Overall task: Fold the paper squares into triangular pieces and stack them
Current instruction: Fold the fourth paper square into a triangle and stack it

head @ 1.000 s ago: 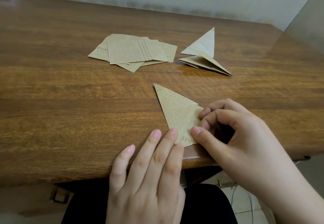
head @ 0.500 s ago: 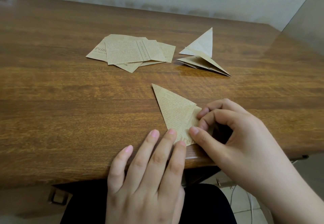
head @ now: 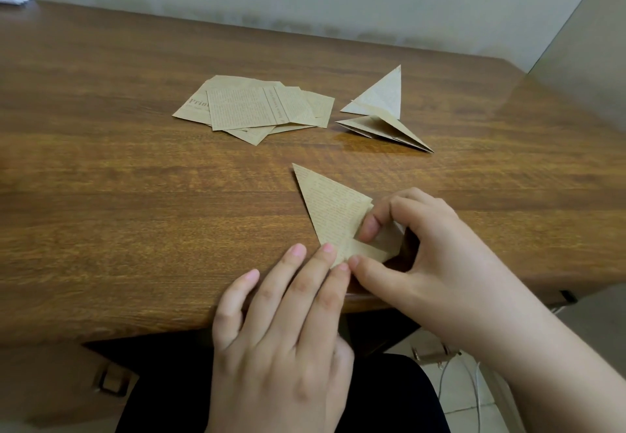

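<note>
At lower centre, the left hand presses flat fingertips on the half-folded paper triangle, pinning it so the right hand can pinch its flap over.

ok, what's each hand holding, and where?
Right hand pinches the tan printed paper triangle at its near-right corner flap. Left hand has no grip; its straight fingertips press the near corner.

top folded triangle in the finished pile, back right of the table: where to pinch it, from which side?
Probably pinch the raised tip of the top folded triangle, coming from above. That piece stands tilted up off the finished pile, so both faces of its tip are free, while its lower edge rests on the pieces beneath. Low, flat edges on the table offer less to grip. Both hands are busy on the paper in front.
</note>
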`<action>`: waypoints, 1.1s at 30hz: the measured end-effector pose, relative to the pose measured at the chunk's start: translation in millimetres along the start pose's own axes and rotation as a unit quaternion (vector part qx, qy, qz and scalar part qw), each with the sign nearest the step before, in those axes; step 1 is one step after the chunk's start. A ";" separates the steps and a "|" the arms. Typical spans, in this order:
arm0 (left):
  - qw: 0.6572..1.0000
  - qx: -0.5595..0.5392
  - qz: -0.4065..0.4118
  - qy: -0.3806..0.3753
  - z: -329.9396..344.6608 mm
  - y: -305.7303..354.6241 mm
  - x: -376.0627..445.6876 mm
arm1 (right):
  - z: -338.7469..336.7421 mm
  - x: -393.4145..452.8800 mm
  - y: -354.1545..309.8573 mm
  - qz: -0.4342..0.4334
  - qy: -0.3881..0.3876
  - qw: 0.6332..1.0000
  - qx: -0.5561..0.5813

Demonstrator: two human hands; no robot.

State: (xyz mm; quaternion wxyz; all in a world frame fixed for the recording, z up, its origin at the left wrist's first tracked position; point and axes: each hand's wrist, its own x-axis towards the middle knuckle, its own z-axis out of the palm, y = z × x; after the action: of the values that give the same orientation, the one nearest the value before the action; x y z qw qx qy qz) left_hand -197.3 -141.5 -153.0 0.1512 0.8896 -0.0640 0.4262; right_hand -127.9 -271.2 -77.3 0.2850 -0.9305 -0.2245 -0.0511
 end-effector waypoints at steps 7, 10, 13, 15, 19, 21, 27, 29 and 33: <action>1.000 -0.014 0.003 -0.020 -2.5 -0.1 1.0 | -6.2 -0.9 -4.5 0.026 -0.008 0.999 -0.019; 1.000 -0.016 0.001 -0.027 -4.0 -0.7 1.0 | -7.7 0.4 -6.4 0.040 -0.018 0.998 -0.034; 0.999 -0.019 0.001 -0.029 -5.5 -0.8 1.1 | -11.9 -0.1 -4.0 0.058 -0.022 0.997 -0.039; 0.999 -0.020 0.003 -0.031 -5.7 -1.1 1.3 | -16.6 0.1 -1.9 0.074 -0.026 0.996 -0.032; 0.999 -0.018 0.004 -0.032 -5.7 -1.2 1.5 | -24.3 -1.3 1.5 0.096 -0.040 0.994 -0.019; 0.999 -0.019 0.003 -0.035 -6.1 -0.9 1.9 | -26.8 -1.1 2.5 0.099 -0.048 0.994 -0.014; 0.998 -0.038 -0.001 -0.049 -7.7 -1.7 2.5 | -28.8 -2.8 11.2 0.042 -0.024 0.999 -0.022; 0.997 -0.056 -0.005 -0.053 -8.8 -1.8 2.9 | -30.6 -8.6 13.2 -0.052 -0.013 0.999 -0.010; 0.994 -0.089 -0.004 -0.064 -16.0 -6.5 7.5 | -28.3 -20.3 21.0 -0.190 -0.109 0.975 -0.047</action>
State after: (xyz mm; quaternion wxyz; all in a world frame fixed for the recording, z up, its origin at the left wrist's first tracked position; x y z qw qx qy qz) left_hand -202.9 -130.1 -139.1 0.2266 0.8985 -0.1077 0.3603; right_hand -135.8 -310.3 -69.0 0.1999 -0.8833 -0.4239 -0.0135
